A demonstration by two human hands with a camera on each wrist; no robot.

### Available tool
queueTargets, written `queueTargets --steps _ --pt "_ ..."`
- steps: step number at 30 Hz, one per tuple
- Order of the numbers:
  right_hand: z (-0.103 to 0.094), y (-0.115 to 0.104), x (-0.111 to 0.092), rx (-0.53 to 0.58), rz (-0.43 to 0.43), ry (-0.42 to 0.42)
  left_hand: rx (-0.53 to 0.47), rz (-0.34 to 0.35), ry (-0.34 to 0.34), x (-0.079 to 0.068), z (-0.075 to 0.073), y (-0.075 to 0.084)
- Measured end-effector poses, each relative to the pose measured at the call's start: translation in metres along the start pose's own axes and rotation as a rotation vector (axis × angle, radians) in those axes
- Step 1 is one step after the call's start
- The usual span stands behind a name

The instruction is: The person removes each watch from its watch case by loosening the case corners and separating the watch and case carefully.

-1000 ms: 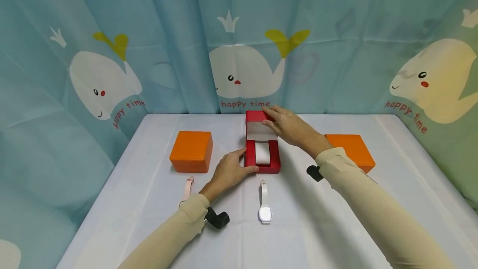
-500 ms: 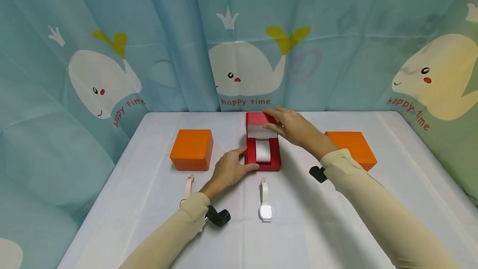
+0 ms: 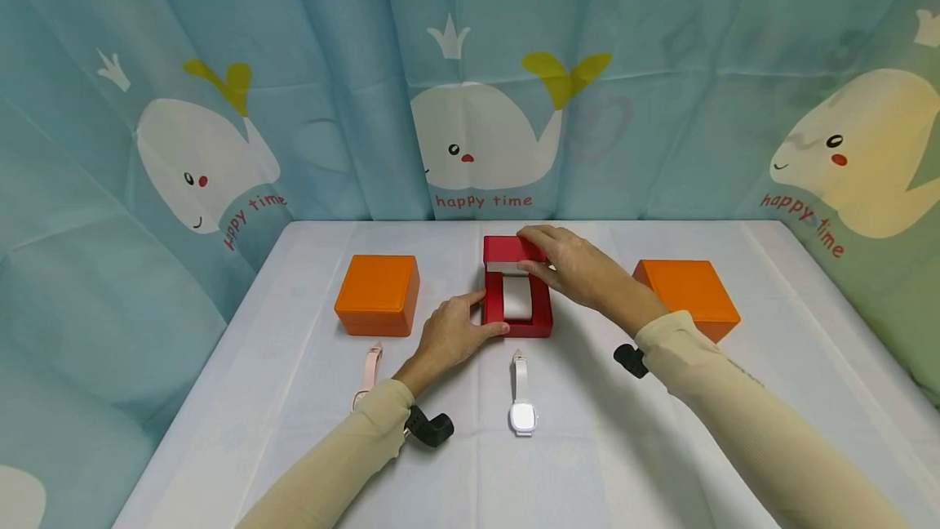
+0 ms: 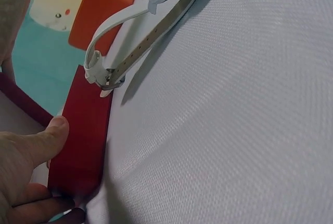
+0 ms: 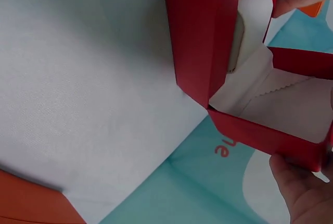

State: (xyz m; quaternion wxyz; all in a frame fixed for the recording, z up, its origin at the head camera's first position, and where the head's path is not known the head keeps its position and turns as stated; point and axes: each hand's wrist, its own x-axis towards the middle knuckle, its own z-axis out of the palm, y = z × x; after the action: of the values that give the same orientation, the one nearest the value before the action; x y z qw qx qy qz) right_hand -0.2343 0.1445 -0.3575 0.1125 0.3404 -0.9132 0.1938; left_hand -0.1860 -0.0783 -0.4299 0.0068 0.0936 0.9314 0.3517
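Observation:
A red watch box [image 3: 542, 313] stands at the middle of the table with a white cushion [image 3: 517, 298] inside. Its hinged red lid [image 3: 505, 248] is partly raised, tilting forward over the back of the base. My left hand [image 3: 450, 335] holds the base at its front left corner, thumb on the front face in the left wrist view. My right hand [image 3: 576, 269] grips the lid's right side; the right wrist view shows the lid's pale lining [image 5: 291, 104]. A white wristwatch [image 3: 523, 416] lies stretched out in front of the box.
An orange box [image 3: 377, 292] sits to the left, and another orange box [image 3: 690, 292] to the right, partly behind my right forearm. A pink watch [image 3: 371, 366] lies near my left forearm, which partly covers it. A curtain [image 3: 330, 162] hangs behind the table.
The lid has tipped forward and down, with my right hand lowering along with it. My left hand and the base have stayed in place.

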Motion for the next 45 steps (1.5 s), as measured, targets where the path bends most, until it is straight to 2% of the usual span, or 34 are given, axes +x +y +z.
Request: queueTargets --steps 9,14,16,22,28,31,37,45 --pt "0.002 0.0 -0.007 -0.033 -0.01 -0.055 -0.013 -0.008 -0.008 0.0 0.002 -0.001" --pt "0.0 0.001 -0.012 0.024 0.014 -0.079 -0.018 -0.003 -0.017 0.0 0.002 0.001" --pt "0.001 0.0 -0.014 0.036 -0.001 -0.072 -0.016 -0.006 -0.011 0.0 0.001 0.002" --pt "0.009 0.0 -0.02 -0.017 -0.141 0.001 -0.036 -0.03 0.002 0.001 0.002 0.002" --pt "0.024 0.0 -0.03 -0.231 -0.344 0.083 -0.069 -0.056 0.003 0.001 0.003 0.001" --pt "0.032 -0.001 -0.035 -0.303 -0.4 0.108 -0.069 -0.07 0.015 0.0 0.003 0.0" --pt "0.04 0.0 -0.043 -0.322 -0.378 0.129 -0.06 -0.06 0.019 0.0 0.004 0.0" --pt "0.041 -0.001 -0.047 -0.332 -0.335 0.11 -0.064 -0.069 0.02 0.0 0.004 0.001"
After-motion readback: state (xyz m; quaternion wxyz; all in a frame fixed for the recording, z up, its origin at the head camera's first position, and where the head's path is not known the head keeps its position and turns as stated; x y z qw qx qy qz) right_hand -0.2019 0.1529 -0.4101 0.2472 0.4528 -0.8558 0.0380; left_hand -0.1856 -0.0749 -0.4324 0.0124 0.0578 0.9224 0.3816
